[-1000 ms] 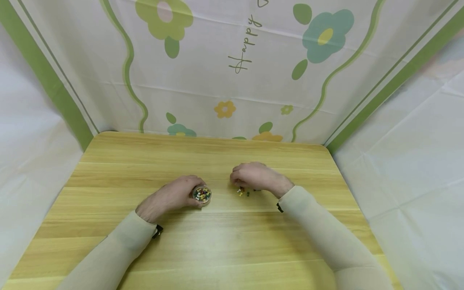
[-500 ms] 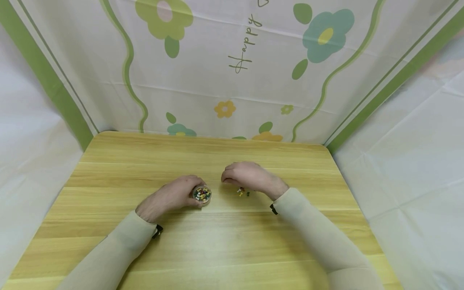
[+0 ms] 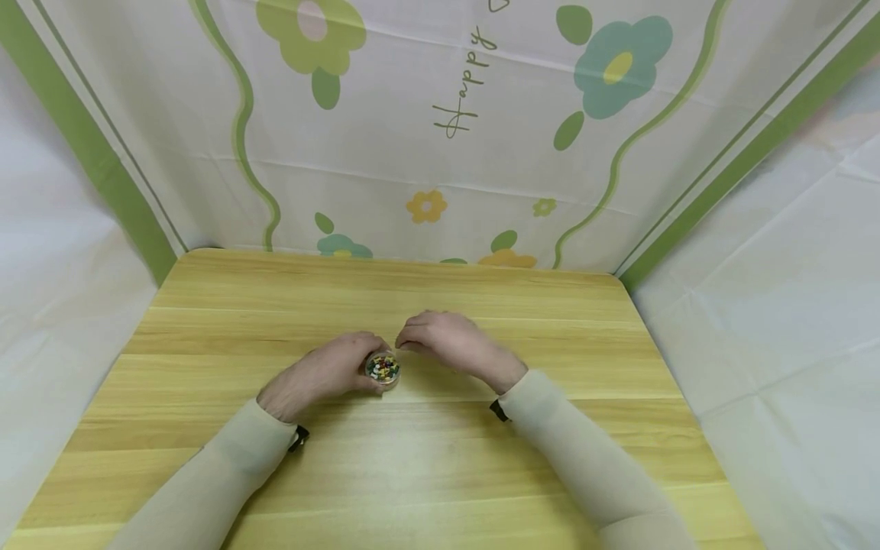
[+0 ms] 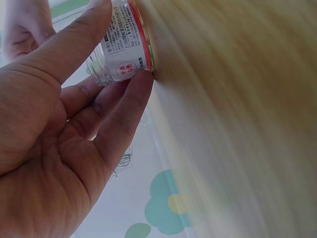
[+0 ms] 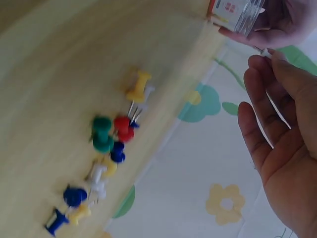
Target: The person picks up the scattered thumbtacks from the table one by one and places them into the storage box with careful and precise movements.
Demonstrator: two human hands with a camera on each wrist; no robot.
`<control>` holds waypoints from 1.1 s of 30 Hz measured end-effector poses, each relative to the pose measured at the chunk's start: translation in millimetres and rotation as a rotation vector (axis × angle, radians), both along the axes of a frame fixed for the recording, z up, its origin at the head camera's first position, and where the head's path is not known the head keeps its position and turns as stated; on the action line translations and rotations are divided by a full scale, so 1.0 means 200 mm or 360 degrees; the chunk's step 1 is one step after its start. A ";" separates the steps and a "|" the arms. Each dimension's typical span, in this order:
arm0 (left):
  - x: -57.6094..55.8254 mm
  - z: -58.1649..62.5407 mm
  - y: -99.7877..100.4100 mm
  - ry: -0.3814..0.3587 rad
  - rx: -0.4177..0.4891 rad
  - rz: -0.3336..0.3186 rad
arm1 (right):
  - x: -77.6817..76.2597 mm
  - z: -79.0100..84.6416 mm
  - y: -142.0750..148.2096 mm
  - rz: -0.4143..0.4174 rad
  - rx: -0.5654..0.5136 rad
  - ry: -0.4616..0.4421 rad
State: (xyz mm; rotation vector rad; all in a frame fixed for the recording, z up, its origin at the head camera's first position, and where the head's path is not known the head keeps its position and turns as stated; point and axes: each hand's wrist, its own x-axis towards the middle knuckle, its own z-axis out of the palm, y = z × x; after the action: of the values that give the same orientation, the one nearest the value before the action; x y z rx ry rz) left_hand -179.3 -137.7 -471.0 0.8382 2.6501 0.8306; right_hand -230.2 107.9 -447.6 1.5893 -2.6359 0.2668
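Note:
My left hand point(image 3: 326, 373) grips a small clear jar point(image 4: 124, 44) with a printed label and red band, standing upright on the table. Colourful push pins point(image 3: 383, 367) fill it. Just right of the jar's mouth, my right hand point(image 3: 459, 345) pinches a white push pin point(image 5: 266, 52) between thumb and fingertip, its metal point toward the jar. Several loose push pins, among them a green push pin point(image 5: 102, 134) and a yellow push pin point(image 5: 138, 87), lie on the table; the right hand hides them in the head view.
The wooden table point(image 3: 412, 473) has a light, striped grain. Behind it hangs a white curtain point(image 3: 385, 137) with flowers and lettering, and plain white sheets point(image 3: 777, 321) close off both sides.
My right hand has moved left from over the loose push pins to beside the jar's mouth. The left hand and jar have stayed in place.

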 end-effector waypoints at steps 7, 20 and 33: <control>0.00 0.00 0.00 -0.0004 0.0000 -0.0006 | 0.04 -0.03 -0.06 0.0053 -0.0084 0.0010; 0.00 0.01 -0.01 -0.0002 -0.0002 -0.0011 | 0.05 -0.07 -0.07 0.0074 -0.0066 0.0107; -0.01 0.00 0.00 0.0023 -0.0026 -0.0007 | -0.03 0.08 0.10 -0.0062 0.0065 0.0091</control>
State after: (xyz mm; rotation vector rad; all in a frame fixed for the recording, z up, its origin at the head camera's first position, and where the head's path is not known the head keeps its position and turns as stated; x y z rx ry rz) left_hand -180.6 -137.6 -470.4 0.8489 2.6630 0.8038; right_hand -236.6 128.6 -430.9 1.5315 -2.6422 0.1638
